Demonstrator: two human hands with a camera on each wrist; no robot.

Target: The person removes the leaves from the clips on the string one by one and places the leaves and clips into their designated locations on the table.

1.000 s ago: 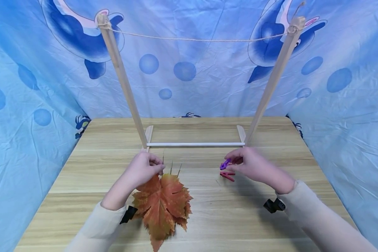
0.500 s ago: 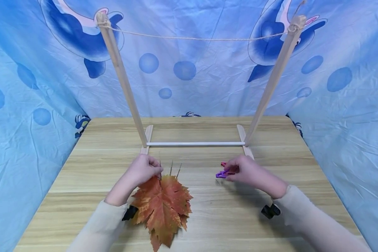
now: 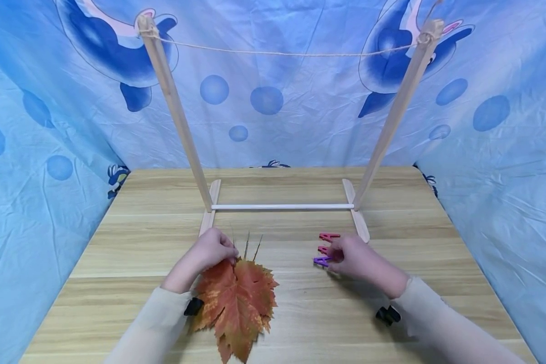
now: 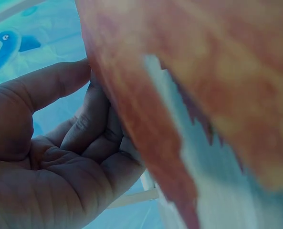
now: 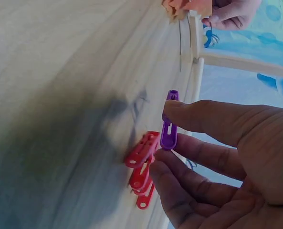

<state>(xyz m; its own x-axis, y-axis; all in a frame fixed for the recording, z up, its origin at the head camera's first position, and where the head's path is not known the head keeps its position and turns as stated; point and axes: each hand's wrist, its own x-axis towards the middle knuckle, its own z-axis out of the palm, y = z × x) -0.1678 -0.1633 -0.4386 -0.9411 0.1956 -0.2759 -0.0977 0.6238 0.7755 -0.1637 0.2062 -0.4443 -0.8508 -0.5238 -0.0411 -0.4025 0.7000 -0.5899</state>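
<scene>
My left hand [image 3: 211, 251] pinches the top of an orange-red artificial maple leaf [image 3: 238, 308] near its stem. This leaf lies over others in a stack, and several thin stems [image 3: 247, 246] point away toward the back. In the left wrist view the leaf [image 4: 131, 109] rises beside my thumb and fingertips. My right hand [image 3: 361, 257] holds a purple clothespin [image 5: 169, 131] between thumb and index finger. Just beyond it, red clothespins [image 5: 142, 151] lie on the table, partly hidden by my right hand in the head view.
A wooden stand with two posts [image 3: 177, 111] and a white crossbar [image 3: 282, 207] is behind my hands. A thin string [image 3: 273, 53] runs between the post tops. The stand's right foot [image 3: 360, 225] is close to my right hand. Blue printed cloth [image 3: 273, 136] surrounds the wood-grain table [image 3: 309, 323].
My right hand has moved toward me with the purple clothespin, uncovering red clothespins behind it. My left hand has shifted slightly nearer at the leaf's top, and the upper leaf has moved a little.
</scene>
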